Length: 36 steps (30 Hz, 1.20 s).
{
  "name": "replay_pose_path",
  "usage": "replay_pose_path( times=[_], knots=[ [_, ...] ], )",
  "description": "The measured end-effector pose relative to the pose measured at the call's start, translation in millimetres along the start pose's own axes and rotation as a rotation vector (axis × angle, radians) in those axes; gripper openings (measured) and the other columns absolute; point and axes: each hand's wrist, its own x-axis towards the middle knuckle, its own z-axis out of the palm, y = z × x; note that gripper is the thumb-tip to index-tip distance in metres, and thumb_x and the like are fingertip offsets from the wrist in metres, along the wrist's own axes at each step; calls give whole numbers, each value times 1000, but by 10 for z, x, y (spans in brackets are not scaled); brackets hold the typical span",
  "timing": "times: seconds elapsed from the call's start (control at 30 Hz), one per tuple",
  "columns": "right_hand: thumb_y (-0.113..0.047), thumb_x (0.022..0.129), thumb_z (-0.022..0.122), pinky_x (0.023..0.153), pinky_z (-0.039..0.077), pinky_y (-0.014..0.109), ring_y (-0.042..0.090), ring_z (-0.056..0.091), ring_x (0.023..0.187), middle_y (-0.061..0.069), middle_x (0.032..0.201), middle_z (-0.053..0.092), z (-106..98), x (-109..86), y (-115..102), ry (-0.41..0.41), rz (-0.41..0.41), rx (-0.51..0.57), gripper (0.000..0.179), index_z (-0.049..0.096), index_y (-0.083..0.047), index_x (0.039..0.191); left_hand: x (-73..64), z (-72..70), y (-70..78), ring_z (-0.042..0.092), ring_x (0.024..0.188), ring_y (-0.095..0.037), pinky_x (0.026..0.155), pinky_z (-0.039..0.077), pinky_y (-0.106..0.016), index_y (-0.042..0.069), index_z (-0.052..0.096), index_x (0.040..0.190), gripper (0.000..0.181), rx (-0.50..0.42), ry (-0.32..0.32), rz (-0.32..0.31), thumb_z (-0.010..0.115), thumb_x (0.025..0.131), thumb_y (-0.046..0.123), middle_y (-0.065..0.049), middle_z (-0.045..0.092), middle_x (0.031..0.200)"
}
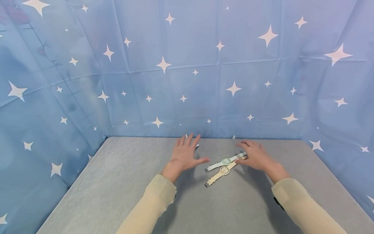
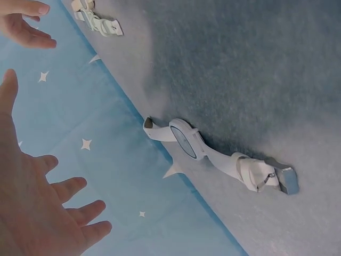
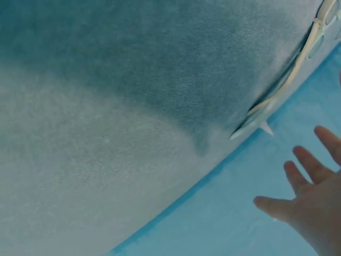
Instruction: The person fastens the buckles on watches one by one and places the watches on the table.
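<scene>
My left hand (image 1: 184, 156) hovers above the grey table with its fingers spread, nothing in its grasp. Beneath it lies a white wristwatch (image 2: 184, 138), mostly covered by the hand in the head view but plain in the left wrist view. Two more wristwatches rest side by side to the right: a mint green one (image 1: 226, 161) and a cream one (image 1: 224, 170), their straps stretched out. Over the far strap ends is my right hand (image 1: 257, 157), fingers apart and slightly bent. In the right wrist view, that hand (image 3: 314, 197) appears separate from the straps.
A grey table (image 1: 117, 182) carries the watches. Behind it and along both sides hangs a blue curtain (image 1: 198, 84) printed with white stars, meeting the table's back edge.
</scene>
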Motion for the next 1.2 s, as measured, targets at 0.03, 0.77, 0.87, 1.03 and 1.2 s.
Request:
replay_pose_path(
  times=[0.03, 0.77, 0.87, 1.03, 1.2],
  knots=[
    [-42, 87, 74, 104, 26, 79, 55, 38, 134, 30, 147, 45, 0, -6, -3, 4, -10, -2, 71, 52, -2, 141, -2, -2, 7, 23, 153, -37, 124, 23, -51, 31, 9, 161, 105, 2, 0, 4, 44, 80, 88, -5, 18, 168],
    [-26, 86, 78, 98, 47, 60, 46, 56, 120, 25, 130, 60, 88, -104, 3, 40, -120, 51, 53, 61, 2, 128, -105, 36, 189, 38, 146, -28, 119, 33, -46, 27, 26, 158, 95, 32, 0, 14, 47, 84, 82, -3, 36, 161],
    [-25, 85, 78, 97, 48, 60, 46, 56, 119, 25, 129, 60, 103, -112, 9, 40, -124, 56, 53, 61, 3, 127, -113, 32, 211, 40, 145, -27, 119, 35, -45, 26, 29, 157, 93, 31, 4, 13, 47, 85, 81, -2, 39, 160],
    [-24, 85, 78, 97, 49, 59, 46, 57, 119, 25, 129, 59, 110, -123, 6, 34, -118, 75, 52, 61, 3, 127, -127, 31, 241, 42, 144, -25, 117, 36, -43, 25, 34, 156, 89, 18, -5, 27, 49, 86, 79, -2, 41, 158],
    [-25, 85, 79, 95, 49, 58, 45, 57, 118, 24, 128, 60, 102, -132, 4, 35, -113, 92, 51, 62, 2, 126, -154, 39, 270, 44, 143, -24, 116, 39, -42, 25, 36, 155, 86, -7, -17, 28, 51, 87, 76, -1, 43, 157]
  ],
)
